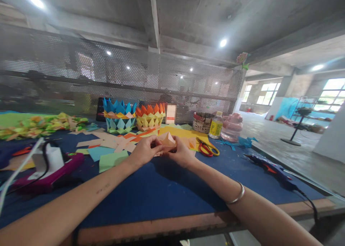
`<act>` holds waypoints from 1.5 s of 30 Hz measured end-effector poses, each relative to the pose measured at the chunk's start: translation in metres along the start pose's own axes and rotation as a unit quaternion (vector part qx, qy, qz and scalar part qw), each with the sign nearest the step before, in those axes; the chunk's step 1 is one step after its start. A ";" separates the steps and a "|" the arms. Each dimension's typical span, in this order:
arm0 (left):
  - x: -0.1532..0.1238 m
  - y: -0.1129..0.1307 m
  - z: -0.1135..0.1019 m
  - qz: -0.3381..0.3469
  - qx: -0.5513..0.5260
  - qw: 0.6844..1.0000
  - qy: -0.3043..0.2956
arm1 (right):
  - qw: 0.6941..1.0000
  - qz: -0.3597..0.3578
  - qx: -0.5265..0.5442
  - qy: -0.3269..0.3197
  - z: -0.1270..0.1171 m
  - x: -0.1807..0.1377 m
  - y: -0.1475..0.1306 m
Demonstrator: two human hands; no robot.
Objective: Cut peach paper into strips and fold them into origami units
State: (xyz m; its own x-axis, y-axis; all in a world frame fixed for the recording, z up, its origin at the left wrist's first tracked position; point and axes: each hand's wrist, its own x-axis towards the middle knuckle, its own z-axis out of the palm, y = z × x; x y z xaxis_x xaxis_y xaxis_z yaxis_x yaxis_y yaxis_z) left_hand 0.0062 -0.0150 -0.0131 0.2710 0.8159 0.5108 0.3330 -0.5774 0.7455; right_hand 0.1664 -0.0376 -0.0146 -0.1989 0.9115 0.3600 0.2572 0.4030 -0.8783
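A peach-coloured folded paper piece (167, 140) with a pointed top is held up between both hands over the blue table. My left hand (147, 147) pinches its left side with thumb and fingers. On the other side, my right hand (184, 152) grips its right edge and underside. The lower part of the paper is hidden by fingers. Loose peach paper strips (107, 140) lie just behind and left of the hands, beside a blue sheet (101, 153) and a green sheet (113, 161). Yellow paper (199, 134) spreads out behind my right hand.
Red-and-yellow scissors (207, 148) lie to the right, with a glue gun (272, 170) nearer the edge. Two folded-paper baskets (120, 124), a labelled bottle (215, 125) and a pink jug (231, 127) stand behind. A purple power strip (64, 170) sits left, near piled folded pieces (48, 125).
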 end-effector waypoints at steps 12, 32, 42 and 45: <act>0.002 -0.005 0.000 -0.004 -0.042 0.999 -0.017 | 0.998 0.048 0.038 -0.013 -0.001 0.000 0.001; -0.001 -0.001 0.001 0.012 -0.034 0.999 -0.014 | 0.998 -0.029 -0.056 -0.006 -0.002 -0.003 -0.003; -0.002 0.008 -0.002 0.027 0.001 0.999 0.035 | 0.999 -0.005 0.049 -0.024 0.004 -0.003 -0.009; -0.003 0.009 -0.001 0.032 0.015 0.999 0.036 | 0.999 0.009 0.046 -0.007 0.005 -0.004 -0.010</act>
State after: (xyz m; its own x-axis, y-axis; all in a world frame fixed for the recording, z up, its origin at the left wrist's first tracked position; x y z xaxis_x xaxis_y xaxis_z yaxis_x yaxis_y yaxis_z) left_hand 0.0079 -0.0229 -0.0074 0.2267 0.7764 0.5880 0.3448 -0.6286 0.6971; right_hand 0.1594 -0.0457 -0.0086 -0.2083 0.9170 0.3403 0.1731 0.3770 -0.9099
